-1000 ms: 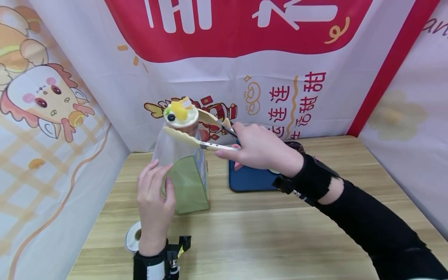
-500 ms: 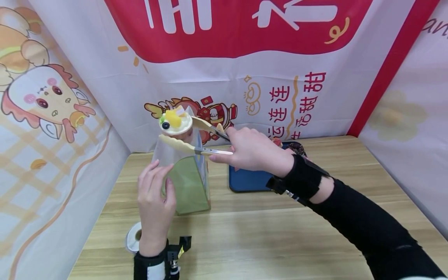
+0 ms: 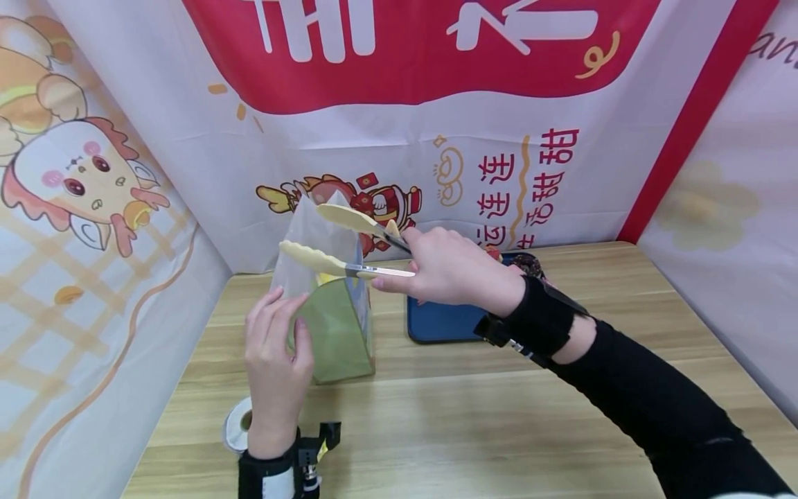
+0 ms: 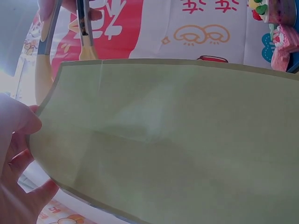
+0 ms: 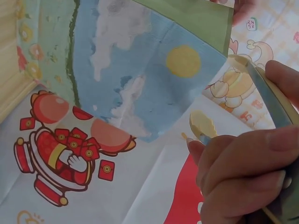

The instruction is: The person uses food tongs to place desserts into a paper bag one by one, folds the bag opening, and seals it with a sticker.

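A green paper bag (image 3: pixel 339 333) stands upright on the table, its white inside showing at the raised back. Its printed side, with clouds and a yellow sun, faces the right wrist view. My left hand (image 3: pixel 277 353) grips the bag's edge at the left, the fingers (image 4: pixel 21 116) curled at the rim. Above the mouth, my right hand (image 3: pixel 458 267) holds tongs (image 3: pixel 314 260), whose cream scalloped tips are spread with nothing between them. A yellow bit of the fruit-topped dessert cup (image 3: pixel 325 278) shows inside the bag; the front panel hides the rest.
A dark blue tray (image 3: pixel 442 324) lies behind my right hand, with a dark round item (image 3: pixel 526 263) on it. A dessert cup (image 4: pixel 280 11) and a pink cake piece (image 4: pixel 285 42) also show there. A white tape roll (image 3: pixel 237 424) lies beside my left wrist. Printed cloth hangs behind.
The dessert cup moved left and down in the tongs, then dropped from between the tips into the bag. The tongs shifted slightly left and down. My left hand stayed at the bag.
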Motion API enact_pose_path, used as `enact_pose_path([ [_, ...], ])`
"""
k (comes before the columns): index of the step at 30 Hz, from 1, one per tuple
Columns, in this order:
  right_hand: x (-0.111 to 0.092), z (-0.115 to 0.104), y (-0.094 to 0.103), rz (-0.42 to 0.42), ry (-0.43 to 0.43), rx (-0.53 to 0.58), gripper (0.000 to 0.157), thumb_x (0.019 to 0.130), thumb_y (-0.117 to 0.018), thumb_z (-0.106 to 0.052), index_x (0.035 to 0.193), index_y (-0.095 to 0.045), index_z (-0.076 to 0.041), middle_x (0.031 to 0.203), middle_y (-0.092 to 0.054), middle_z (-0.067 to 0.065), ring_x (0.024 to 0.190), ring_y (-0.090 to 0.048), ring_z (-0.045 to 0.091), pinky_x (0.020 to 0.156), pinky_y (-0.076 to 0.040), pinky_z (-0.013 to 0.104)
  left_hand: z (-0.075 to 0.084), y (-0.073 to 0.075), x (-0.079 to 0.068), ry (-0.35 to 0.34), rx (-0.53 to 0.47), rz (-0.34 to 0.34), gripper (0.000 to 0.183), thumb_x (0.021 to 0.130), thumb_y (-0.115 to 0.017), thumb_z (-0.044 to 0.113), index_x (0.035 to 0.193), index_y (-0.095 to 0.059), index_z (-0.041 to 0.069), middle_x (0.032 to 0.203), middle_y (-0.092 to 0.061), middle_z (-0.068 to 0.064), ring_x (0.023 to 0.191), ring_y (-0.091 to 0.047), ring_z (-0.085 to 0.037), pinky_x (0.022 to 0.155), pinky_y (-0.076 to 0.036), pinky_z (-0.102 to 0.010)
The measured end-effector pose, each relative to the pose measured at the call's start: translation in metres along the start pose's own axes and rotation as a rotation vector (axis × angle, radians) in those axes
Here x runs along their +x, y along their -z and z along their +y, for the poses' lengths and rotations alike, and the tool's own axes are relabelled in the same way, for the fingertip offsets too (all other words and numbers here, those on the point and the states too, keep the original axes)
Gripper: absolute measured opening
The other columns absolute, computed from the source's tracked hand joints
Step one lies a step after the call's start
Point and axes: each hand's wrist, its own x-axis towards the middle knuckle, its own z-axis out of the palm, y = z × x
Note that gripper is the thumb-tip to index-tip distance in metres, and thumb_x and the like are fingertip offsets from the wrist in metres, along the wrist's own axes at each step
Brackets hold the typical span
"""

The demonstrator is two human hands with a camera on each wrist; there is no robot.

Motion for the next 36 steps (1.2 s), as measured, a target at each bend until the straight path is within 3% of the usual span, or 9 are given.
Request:
enact_pose_path([
  [4,-0.001,0.001,0.001,-0.017,-0.015,0.033,0.084,0.08,-0.055,-0.066,0.132,-0.044,0.0,0.054,-0.064,-0.008,0.052,-0.059,0.002,0.054,-0.051,0.027,-0.001,-0.001,-0.001,-0.001,-0.005,0.005,0.028,0.076,-0.056,-0.014,0.101,-0.066,-0.009,0.101,-0.065,-0.026,0.114,-0.05,-0.036,0.099,-0.044,-0.056],
  [10,-0.003,0.008,0.002,-0.023,-0.047,0.069,0.088,0.079,-0.054,-0.068,0.134,-0.041,-0.001,0.06,-0.066,-0.009,0.055,-0.06,-0.002,0.061,-0.053,0.03,-0.001,-0.001,-0.002,0.007,-0.007,0.007,0.029,0.075,-0.057,-0.015,0.101,-0.066,-0.008,0.102,-0.065,-0.026,0.115,-0.05,-0.035,0.097,-0.045,-0.058],
  [13,-0.005,0.015,0.002,-0.004,-0.061,0.081,0.084,0.079,-0.055,-0.067,0.131,-0.044,-0.002,0.065,-0.068,-0.007,0.058,-0.061,-0.002,0.057,-0.051,0.03,-0.002,-0.001,-0.002,0.002,-0.007,0.007,0.027,0.076,-0.055,-0.013,0.101,-0.066,-0.008,0.1,-0.065,-0.025,0.114,-0.05,-0.036,0.099,-0.044,-0.056],
  [18,-0.012,0.029,0.003,0.041,-0.084,0.054,0.077,0.08,-0.053,-0.067,0.12,-0.049,-0.002,0.062,-0.062,0.003,0.056,-0.058,0.011,0.048,-0.048,0.029,-0.003,-0.002,-0.003,-0.006,-0.008,0.007,0.025,0.078,-0.054,-0.01,0.1,-0.066,-0.008,0.098,-0.065,-0.025,0.115,-0.05,-0.035,0.102,-0.042,-0.052],
  [25,-0.022,0.045,-0.001,0.062,-0.171,0.097,0.089,0.071,-0.05,-0.079,0.119,-0.05,-0.005,0.06,-0.064,0.0,0.055,-0.059,0.013,0.046,-0.048,0.028,-0.003,-0.002,-0.003,-0.01,-0.006,0.008,0.025,0.079,-0.053,-0.01,0.1,-0.066,-0.008,0.097,-0.065,-0.025,0.115,-0.05,-0.035,0.102,-0.042,-0.051],
  [36,-0.028,0.069,-0.013,0.087,-0.176,0.097,0.076,0.076,-0.054,-0.071,0.118,-0.05,-0.008,0.069,-0.06,0.006,0.059,-0.056,0.018,0.041,-0.044,0.026,-0.003,-0.004,-0.001,-0.005,-0.004,-0.004,0.026,0.078,-0.055,-0.012,0.101,-0.066,-0.008,0.099,-0.065,-0.025,0.115,-0.049,-0.035,0.1,-0.043,-0.055],
])
